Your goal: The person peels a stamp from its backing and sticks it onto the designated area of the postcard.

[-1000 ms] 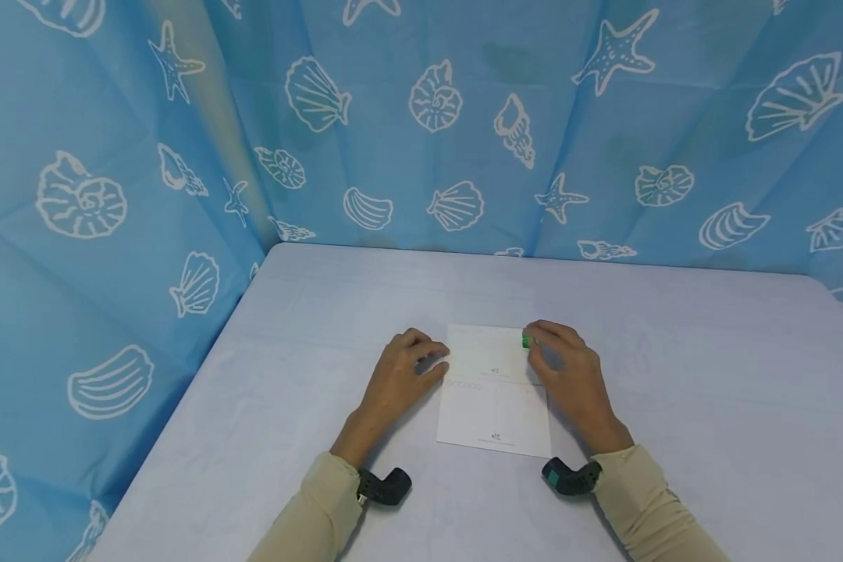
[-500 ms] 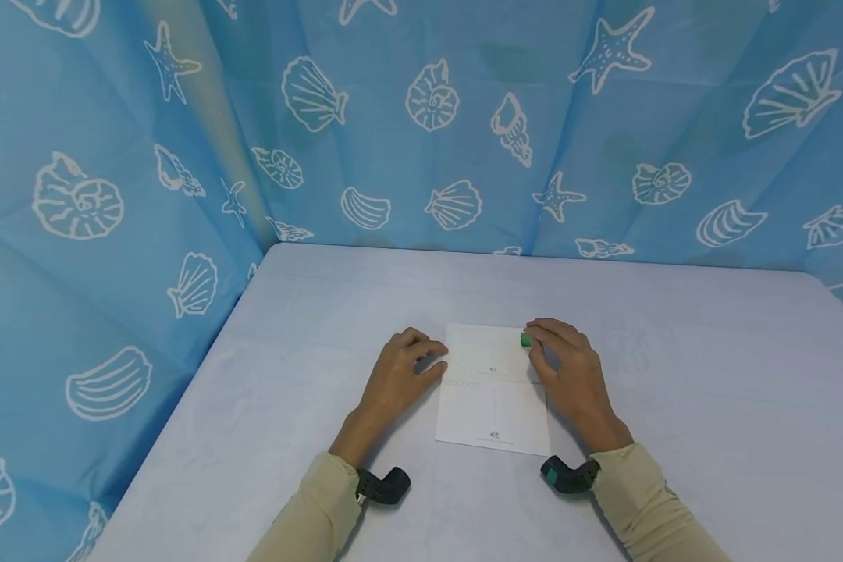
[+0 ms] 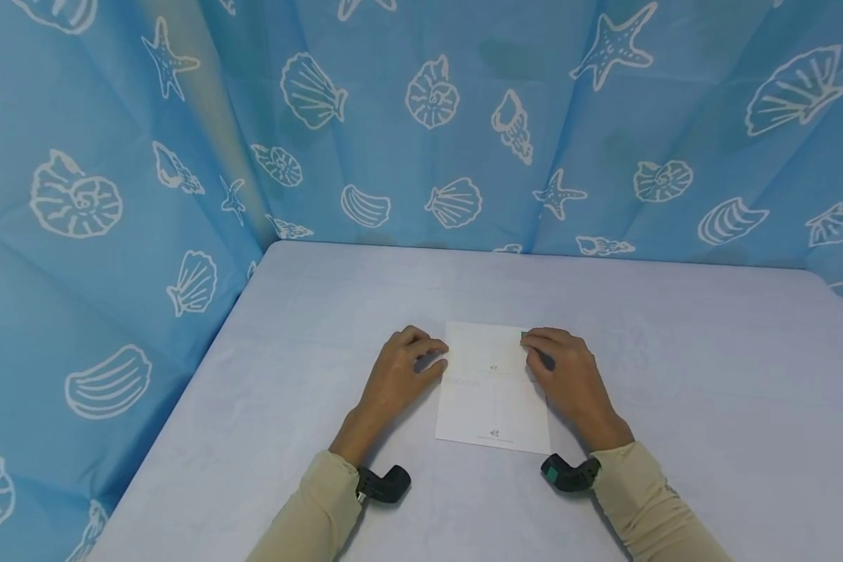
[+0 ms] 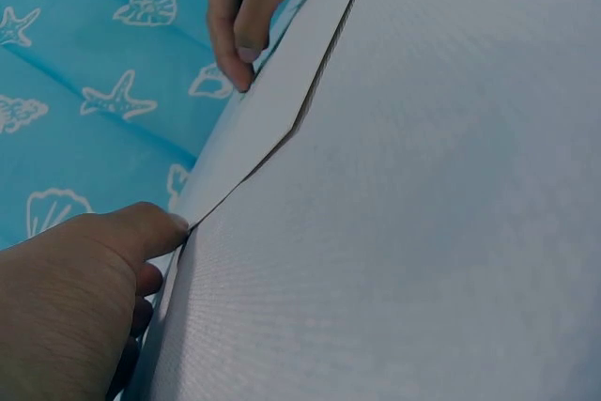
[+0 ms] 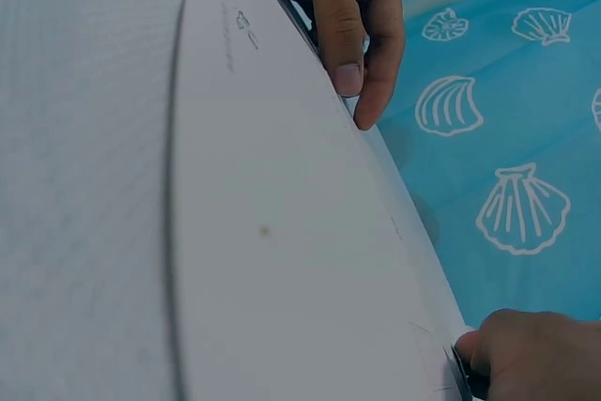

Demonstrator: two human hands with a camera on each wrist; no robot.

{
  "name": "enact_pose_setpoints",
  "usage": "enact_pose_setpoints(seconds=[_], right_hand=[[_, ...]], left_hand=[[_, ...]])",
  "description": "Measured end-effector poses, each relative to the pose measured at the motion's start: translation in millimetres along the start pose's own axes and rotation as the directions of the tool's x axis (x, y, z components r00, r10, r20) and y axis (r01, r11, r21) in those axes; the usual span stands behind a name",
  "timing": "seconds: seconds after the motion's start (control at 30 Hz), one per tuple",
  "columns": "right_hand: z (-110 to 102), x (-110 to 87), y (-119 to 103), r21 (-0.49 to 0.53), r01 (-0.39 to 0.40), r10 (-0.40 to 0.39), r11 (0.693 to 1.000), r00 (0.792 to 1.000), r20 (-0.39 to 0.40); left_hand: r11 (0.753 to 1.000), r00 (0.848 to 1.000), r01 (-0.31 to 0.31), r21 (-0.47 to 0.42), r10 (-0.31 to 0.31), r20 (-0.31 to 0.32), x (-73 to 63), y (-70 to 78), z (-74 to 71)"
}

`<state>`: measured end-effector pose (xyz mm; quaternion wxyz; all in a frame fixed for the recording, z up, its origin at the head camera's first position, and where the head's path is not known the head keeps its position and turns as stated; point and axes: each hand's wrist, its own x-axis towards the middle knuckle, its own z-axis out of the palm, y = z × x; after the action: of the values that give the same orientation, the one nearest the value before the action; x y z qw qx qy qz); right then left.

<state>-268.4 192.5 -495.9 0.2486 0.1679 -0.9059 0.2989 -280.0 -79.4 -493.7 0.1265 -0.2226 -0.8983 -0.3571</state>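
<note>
A white card (image 3: 495, 406) with a line across its middle and small printed marks lies on the white-covered table. My left hand (image 3: 402, 373) is at the card's left edge; in the left wrist view its thumb tip touches that edge. My right hand (image 3: 565, 375) lies over the card's upper right part, fingertips down on a small green piece like a stamp or sticker (image 3: 523, 335). Only a sliver of the green piece shows, the rest being hidden under the fingers. In the left wrist view the right thumb and index finger point down at the card's far edge.
The white tablecloth (image 3: 709, 390) spreads around the card. Behind and to the left hangs a blue curtain (image 3: 393, 156) with white shells and starfish. Black wrist devices (image 3: 571, 473) sit below both hands, close to the card's near end.
My right hand has shifted slightly left and down over the green piece, which was more visible before. My left hand stays at the card's left edge.
</note>
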Motion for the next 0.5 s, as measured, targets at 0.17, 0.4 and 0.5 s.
enact_pose_setpoints(seconds=[0.17,0.4,0.5], right_hand=[[-0.3,1.5,0.8,-0.012,0.027,-0.027,1.0,1.0,0.006],[-2.3,4.5,-1.3,0.01,0.091,-0.086,0.996,0.971,-0.223],[-3.5,5.0,-1.4,0.01,0.117,-0.109,0.993,0.952,-0.285]], left_hand=[[1.0,1.0,0.005,-0.002,-0.005,0.003,1.5,1.7,-1.5],[1.0,1.0,0.016,0.001,-0.016,0.01,0.4,1.2,-0.6],[1.0,1.0,0.009,0.001,-0.009,0.009,0.7,1.0,0.0]])
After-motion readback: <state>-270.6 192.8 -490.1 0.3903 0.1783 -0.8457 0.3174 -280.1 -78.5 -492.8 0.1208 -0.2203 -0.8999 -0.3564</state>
